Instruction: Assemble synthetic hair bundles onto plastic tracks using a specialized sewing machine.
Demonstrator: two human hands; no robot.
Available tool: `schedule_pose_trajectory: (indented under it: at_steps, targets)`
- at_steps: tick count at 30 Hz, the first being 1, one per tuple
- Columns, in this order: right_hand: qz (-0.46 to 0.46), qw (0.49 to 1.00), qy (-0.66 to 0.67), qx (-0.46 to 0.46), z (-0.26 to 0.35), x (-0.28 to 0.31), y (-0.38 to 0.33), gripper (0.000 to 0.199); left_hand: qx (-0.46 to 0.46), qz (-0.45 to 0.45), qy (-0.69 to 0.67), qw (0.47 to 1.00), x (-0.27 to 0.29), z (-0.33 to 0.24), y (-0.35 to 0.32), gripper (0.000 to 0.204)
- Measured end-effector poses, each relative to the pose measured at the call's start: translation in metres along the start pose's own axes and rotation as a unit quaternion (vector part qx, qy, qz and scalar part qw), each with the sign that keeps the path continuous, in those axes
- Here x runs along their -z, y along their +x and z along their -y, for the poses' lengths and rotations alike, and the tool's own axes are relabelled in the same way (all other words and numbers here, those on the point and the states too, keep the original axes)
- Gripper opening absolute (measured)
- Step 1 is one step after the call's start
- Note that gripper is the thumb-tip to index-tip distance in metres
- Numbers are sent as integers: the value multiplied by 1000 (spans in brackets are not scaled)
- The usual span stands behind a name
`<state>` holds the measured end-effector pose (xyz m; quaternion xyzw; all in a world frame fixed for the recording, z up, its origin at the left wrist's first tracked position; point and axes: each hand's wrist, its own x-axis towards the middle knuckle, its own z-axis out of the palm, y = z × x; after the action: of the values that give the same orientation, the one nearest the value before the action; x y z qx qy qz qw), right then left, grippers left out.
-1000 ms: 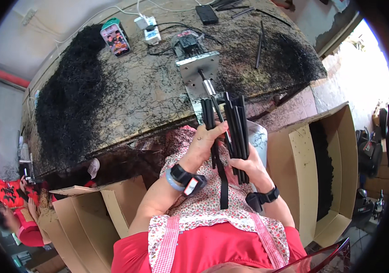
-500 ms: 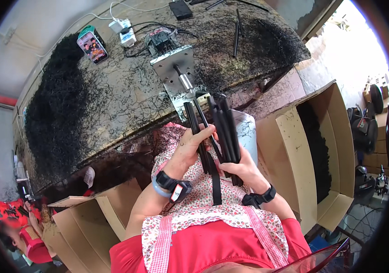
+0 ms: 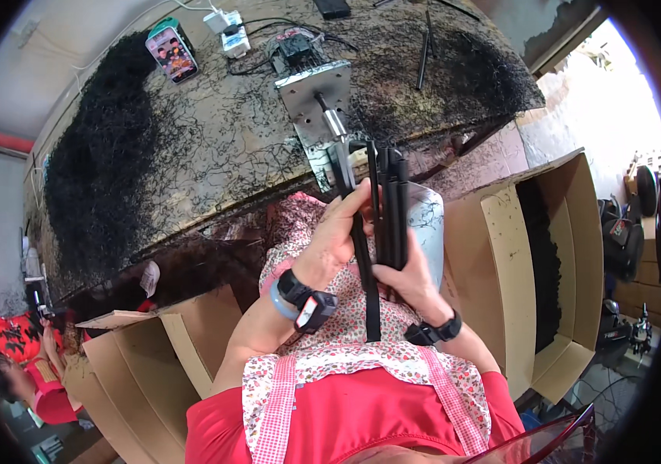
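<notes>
My left hand (image 3: 336, 236) is closed round a few slim black tubes (image 3: 360, 251), which slant up toward the metal shaft (image 3: 335, 122) at the table's edge. Their upper ends are smeared, so I cannot tell whether they touch it. A thicker bundle of black tubes (image 3: 394, 209) stands nearly upright in my right hand (image 3: 409, 274), its thumb across the lower part. One thin tube (image 3: 374, 182) rises between the two hands; which hand has it is unclear. Behind the shaft are a bolted metal plate (image 3: 299, 97) and a small motor (image 3: 295, 50).
Black stringy shavings (image 3: 106, 185) heap on the table's left, with more (image 3: 485, 73) at right. A phone (image 3: 172, 54) and a power adapter (image 3: 231, 39) lie at the back. Cardboard boxes (image 3: 500, 255) (image 3: 133, 371) flank my lap. Another person (image 3: 56, 390) sits far left.
My left hand has moved up and right, and its tubes now lean toward the shaft. The right hand's bundle has come more upright and closer to them. The whole view has shifted slightly.
</notes>
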<state>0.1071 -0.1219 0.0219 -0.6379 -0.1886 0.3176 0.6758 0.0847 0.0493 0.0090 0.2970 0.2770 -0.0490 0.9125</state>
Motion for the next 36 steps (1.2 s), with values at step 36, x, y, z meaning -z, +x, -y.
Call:
schedule_pose_trajectory:
  at_steps: [36]
  targets:
    - [147, 954, 190, -178, 27, 27, 23, 60, -111, -27, 148, 982, 2, -3, 9, 27]
